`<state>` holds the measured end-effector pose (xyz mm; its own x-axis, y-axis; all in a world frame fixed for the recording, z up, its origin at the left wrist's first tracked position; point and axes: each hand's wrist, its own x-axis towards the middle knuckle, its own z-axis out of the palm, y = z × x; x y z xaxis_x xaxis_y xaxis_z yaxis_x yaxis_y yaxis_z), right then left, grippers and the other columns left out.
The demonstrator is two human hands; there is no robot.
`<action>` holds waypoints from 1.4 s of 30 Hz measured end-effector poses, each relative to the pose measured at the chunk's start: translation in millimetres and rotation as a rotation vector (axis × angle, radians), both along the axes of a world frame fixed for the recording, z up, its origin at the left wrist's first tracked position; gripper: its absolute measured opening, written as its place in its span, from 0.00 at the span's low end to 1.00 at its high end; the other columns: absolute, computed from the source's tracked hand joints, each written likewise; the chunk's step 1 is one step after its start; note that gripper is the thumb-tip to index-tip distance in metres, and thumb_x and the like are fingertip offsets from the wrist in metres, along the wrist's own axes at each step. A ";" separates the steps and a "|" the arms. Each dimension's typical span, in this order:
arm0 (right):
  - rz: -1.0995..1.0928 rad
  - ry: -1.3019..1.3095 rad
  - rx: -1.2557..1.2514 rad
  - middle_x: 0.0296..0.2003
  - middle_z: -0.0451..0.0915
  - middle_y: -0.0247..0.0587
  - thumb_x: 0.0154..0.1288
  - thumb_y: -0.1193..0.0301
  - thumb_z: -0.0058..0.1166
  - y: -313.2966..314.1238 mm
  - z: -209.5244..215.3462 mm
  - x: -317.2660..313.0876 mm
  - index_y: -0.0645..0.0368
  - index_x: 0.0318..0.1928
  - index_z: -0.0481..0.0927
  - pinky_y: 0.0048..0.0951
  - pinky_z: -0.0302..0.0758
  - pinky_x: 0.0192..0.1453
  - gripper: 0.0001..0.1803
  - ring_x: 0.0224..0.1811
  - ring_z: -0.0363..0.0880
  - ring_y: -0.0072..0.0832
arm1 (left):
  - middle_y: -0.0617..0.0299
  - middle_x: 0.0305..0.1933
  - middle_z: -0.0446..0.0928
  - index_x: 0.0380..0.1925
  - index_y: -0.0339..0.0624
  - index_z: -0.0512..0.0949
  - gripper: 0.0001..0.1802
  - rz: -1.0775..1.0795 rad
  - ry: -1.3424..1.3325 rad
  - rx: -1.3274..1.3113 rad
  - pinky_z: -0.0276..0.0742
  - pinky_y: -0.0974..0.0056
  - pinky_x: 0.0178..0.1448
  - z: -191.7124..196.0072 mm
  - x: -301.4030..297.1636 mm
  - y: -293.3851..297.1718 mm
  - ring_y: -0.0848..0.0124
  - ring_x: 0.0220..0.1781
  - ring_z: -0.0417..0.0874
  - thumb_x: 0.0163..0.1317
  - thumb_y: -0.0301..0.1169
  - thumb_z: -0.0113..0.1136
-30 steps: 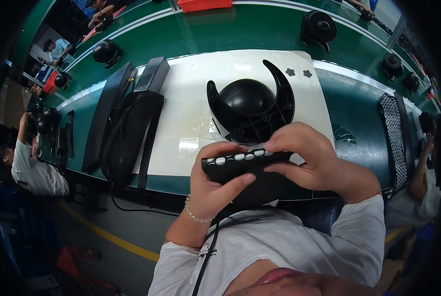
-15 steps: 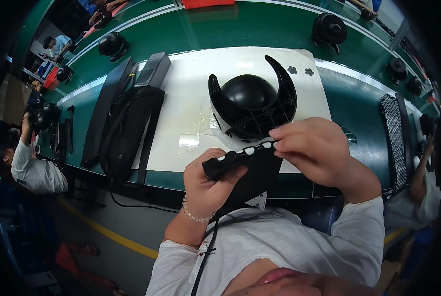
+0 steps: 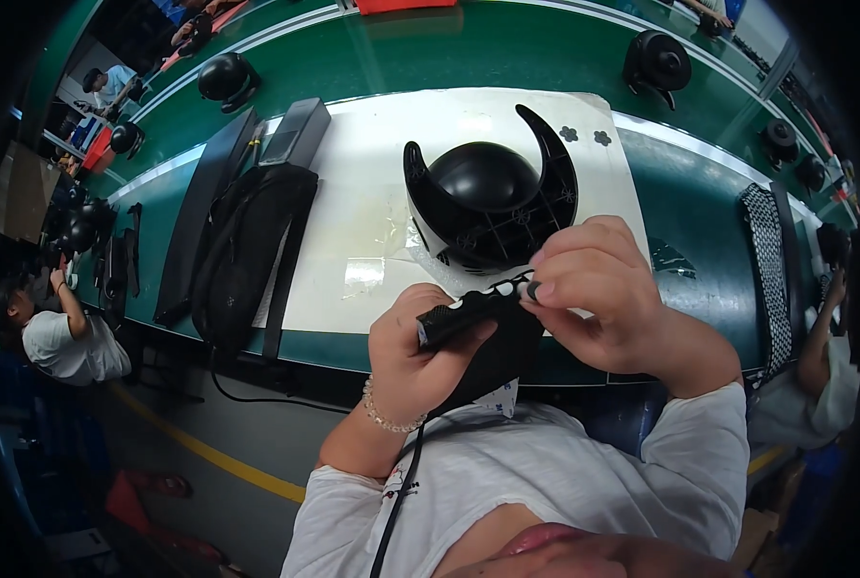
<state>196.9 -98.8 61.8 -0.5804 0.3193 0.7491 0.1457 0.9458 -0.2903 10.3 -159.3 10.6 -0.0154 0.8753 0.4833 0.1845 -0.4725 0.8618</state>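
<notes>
Black flat piece with white ovals [image 3: 475, 309]: left end held in left grip [image 3: 413, 339]. Right grip [image 3: 599, 292] pinches right end (narrowly).

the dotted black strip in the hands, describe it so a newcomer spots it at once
Find the white mat on the green table, then drop to its near edge. The left hand grips the dotted black strip there. Its row of white ovals sets it apart from the horned black housing beyond.
</notes>
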 end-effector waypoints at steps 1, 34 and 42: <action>0.020 -0.021 0.011 0.32 0.76 0.33 0.40 0.82 0.58 -0.5 -0.1 0.4 0.54 0.40 0.72 0.31 0.65 0.41 0.22 0.39 0.75 0.33 | 0.58 0.19 0.71 0.21 0.35 0.74 0.08 0.031 -0.052 -0.080 0.66 0.68 0.28 0.0 2.0 -1.7 0.66 0.21 0.70 0.41 0.19 0.65; -0.010 0.094 -0.516 0.40 0.70 0.42 0.53 0.86 0.48 27.6 5.1 -8.4 0.54 0.63 0.46 0.26 0.68 0.46 0.39 0.38 0.72 0.24 | 0.39 0.67 0.47 0.26 0.42 0.80 0.11 0.172 0.251 0.241 0.48 0.55 0.64 -10.1 8.9 19.8 0.46 0.67 0.51 0.39 0.28 0.68; -0.119 -0.231 0.150 0.36 0.75 0.40 0.41 0.85 0.52 5.8 15.4 -6.0 0.53 0.53 0.64 0.31 0.67 0.35 0.34 0.35 0.76 0.36 | 0.38 0.66 0.49 0.28 0.43 0.78 0.14 0.191 0.261 0.288 0.49 0.55 0.62 -17.4 11.9 20.4 0.46 0.66 0.52 0.38 0.28 0.68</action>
